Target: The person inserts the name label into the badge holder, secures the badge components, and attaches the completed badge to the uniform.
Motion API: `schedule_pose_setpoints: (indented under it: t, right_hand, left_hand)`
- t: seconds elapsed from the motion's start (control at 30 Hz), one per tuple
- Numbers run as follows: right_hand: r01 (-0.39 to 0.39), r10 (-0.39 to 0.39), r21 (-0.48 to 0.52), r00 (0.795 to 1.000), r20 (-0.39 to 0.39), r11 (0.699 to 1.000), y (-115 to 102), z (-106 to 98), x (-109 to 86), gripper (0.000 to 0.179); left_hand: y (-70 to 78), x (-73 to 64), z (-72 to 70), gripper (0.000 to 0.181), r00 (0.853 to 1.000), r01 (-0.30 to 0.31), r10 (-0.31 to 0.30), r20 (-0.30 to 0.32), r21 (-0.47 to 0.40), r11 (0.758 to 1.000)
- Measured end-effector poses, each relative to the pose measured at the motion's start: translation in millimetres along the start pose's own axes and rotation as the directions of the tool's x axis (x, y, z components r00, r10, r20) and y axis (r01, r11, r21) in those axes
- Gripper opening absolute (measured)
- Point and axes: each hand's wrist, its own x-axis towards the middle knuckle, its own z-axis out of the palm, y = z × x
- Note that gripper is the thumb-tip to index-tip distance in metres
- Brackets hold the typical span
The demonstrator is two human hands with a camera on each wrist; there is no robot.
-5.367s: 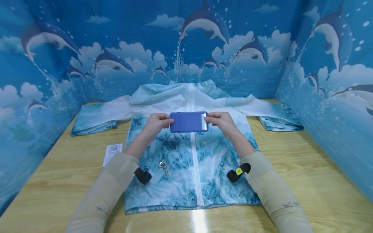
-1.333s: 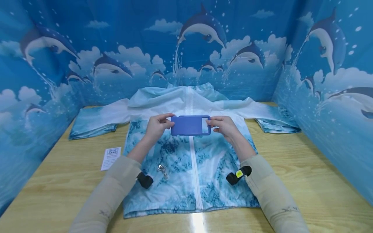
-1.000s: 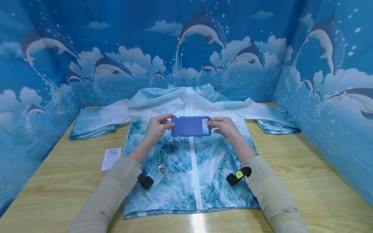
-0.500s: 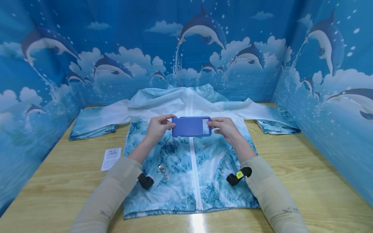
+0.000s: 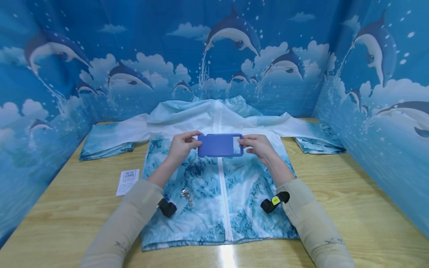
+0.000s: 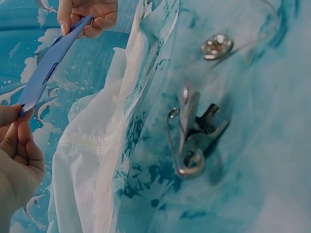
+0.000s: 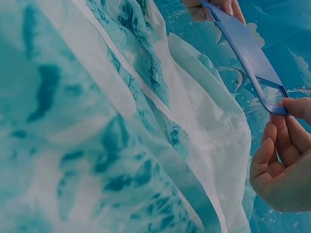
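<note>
A blue-purple ID card holder (image 5: 216,145) is stretched level between both hands above a blue-and-white zip jacket (image 5: 201,219). The left hand (image 5: 182,147) pinches one end between thumb and fingers. At the other end, the right hand (image 5: 258,145) pinches the rim beside a rectangular cut-out, through which the pale jacket shows. From the right wrist view, the holder (image 7: 248,53) looks thin and flat, with the cut-out near the right thumb. A metal badge clip (image 6: 197,131) with a safety-pin loop and a snap on a strap lies on the jacket, below the left hand.
Left of the jacket, a white printed card (image 5: 127,182) lies on the wooden table (image 5: 67,201). The jacket's folded sleeves (image 5: 107,139) spread to both sides. Dolphin-print curtains (image 5: 151,37) enclose the table at the back and sides.
Compared with about five seconds ago, the holder sits slightly lower in the view and is tilted differently, its window less shiny. Over the last second, hands and holder stay almost still.
</note>
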Motion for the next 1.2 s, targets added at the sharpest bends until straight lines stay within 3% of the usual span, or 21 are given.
schedule_pose_setpoints:
  t: [1.2]
  right_hand:
    - [0.01, -0.01, 0.006, 1.0, -0.001, 1.0, 4.4, -5.8, -1.0, 0.04]
  left_hand:
    - [-2.2, -4.1, -5.1, 0.03, 0.999, -0.033, 0.033, 0.003, 0.003, 0.999]
